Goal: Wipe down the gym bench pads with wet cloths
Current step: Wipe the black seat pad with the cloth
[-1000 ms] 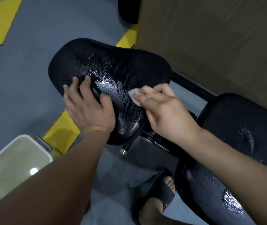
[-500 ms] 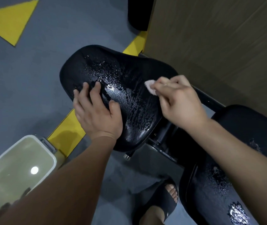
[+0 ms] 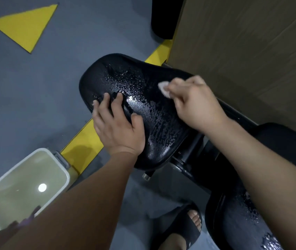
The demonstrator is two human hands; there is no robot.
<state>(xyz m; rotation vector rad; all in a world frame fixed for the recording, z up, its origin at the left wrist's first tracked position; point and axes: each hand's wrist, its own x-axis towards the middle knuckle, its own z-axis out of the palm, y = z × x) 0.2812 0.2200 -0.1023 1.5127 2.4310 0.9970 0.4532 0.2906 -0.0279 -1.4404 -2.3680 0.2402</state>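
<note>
the black seat pad (image 3: 152, 114) sat beaded with water droplets across its middle. the left hand (image 3: 118, 127) lay flat on the pad's near-left part, fingers straight and spread, pressing the wet surface and holding nothing. the right hand (image 3: 195, 105) was at the pad's far-right edge, its fingers curled and pinching a small pale cloth (image 3: 164, 89) against the surface; only a bit of cloth showed past the fingertips. a second black pad (image 3: 233, 213), also wet, lay nearer and to the right of the seat pad. a white-rimmed tub of water (image 3: 12, 171) stood near-left of the pad, a yellow floor stripe (image 3: 82, 139) ran under its left edge, and a sandalled foot (image 3: 185, 230) stood below its near end.
</note>
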